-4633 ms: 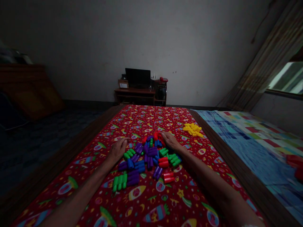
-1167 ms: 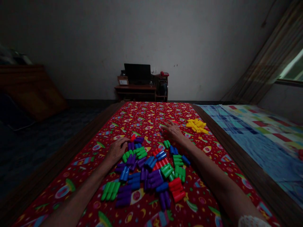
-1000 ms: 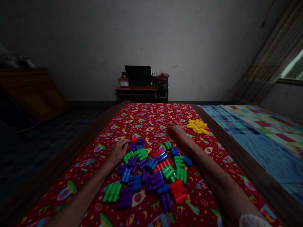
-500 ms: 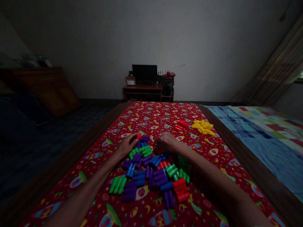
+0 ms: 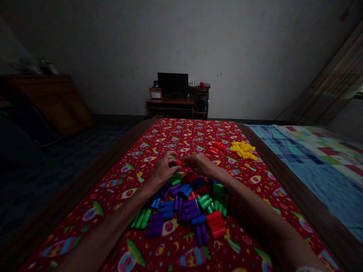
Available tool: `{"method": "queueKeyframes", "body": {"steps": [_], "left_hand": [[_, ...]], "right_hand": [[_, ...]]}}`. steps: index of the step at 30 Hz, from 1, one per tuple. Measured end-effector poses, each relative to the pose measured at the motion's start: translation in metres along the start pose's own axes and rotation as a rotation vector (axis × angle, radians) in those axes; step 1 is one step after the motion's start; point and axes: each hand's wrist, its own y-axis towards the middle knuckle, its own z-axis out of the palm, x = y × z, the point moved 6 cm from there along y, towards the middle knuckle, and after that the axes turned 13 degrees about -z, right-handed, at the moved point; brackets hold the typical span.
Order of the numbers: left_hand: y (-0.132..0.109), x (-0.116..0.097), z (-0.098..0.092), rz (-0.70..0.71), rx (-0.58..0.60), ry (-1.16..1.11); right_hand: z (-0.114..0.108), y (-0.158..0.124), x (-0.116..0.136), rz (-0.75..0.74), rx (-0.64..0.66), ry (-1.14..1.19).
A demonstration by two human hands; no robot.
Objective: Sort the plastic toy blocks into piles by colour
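A small red piece (image 5: 179, 163) is pinched in the fingers of my left hand (image 5: 164, 168), above the far edge of a mixed pile. My right hand (image 5: 198, 163) reaches its fingertips to the same red piece from the right; whether they grip it is unclear. Below both hands lie purple pieces (image 5: 190, 210), green pieces (image 5: 204, 201), blue pieces (image 5: 166, 209) and red pieces (image 5: 216, 224), many joined side by side. My left hand and forearm hide part of the pile's left side.
Yellow pieces (image 5: 243, 150) are heaped at the right, beside a few red pieces (image 5: 218, 147). The red patterned cloth (image 5: 187, 132) covers the table. Beyond stands a desk with a monitor (image 5: 172, 85); a bed (image 5: 317, 170) is at the right.
My left hand has moved right and slightly up with the red piece, toward my right hand. The fingers of my right hand have stretched out toward that piece.
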Motion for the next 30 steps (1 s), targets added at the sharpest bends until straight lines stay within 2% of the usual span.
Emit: {"method": "queueKeyframes", "body": {"steps": [3, 5, 8, 10, 12, 14, 17, 20, 24, 27, 30], "left_hand": [[-0.009, -0.005, 0.012, 0.065, -0.018, 0.035], [-0.016, -0.011, 0.020, 0.176, -0.011, 0.151], [-0.029, -0.018, 0.042, 0.380, 0.208, 0.310], [-0.037, -0.020, 0.055, 0.456, 0.369, 0.361], [-0.040, -0.020, 0.062, 0.469, 0.471, 0.395], [-0.039, -0.019, 0.064, 0.448, 0.526, 0.408], [-0.036, -0.018, 0.060, 0.398, 0.504, 0.396], [-0.031, -0.016, 0.056, 0.320, 0.445, 0.363], [-0.020, -0.009, 0.046, 0.106, 0.373, 0.196], [-0.010, -0.007, 0.034, 0.024, 0.295, 0.036], [-0.001, -0.006, 0.020, -0.007, 0.189, -0.075]], "right_hand": [[-0.019, -0.005, -0.013, 0.084, -0.002, -0.134], [-0.039, -0.016, -0.032, 0.199, -0.030, -0.257], [-0.064, -0.043, -0.067, 0.439, 0.012, -0.476], [-0.072, -0.060, -0.085, 0.560, 0.054, -0.564], [-0.074, -0.073, -0.096, 0.628, 0.061, -0.578], [-0.075, -0.082, -0.102, 0.678, 0.021, -0.572], [-0.081, -0.086, -0.103, 0.718, -0.068, -0.583], [-0.087, -0.077, -0.095, 0.673, -0.117, -0.563], [-0.078, -0.047, -0.063, 0.414, -0.114, -0.291], [-0.049, -0.023, -0.023, 0.183, 0.060, 0.034], [-0.019, -0.010, 0.009, 0.068, 0.208, 0.181]]}}
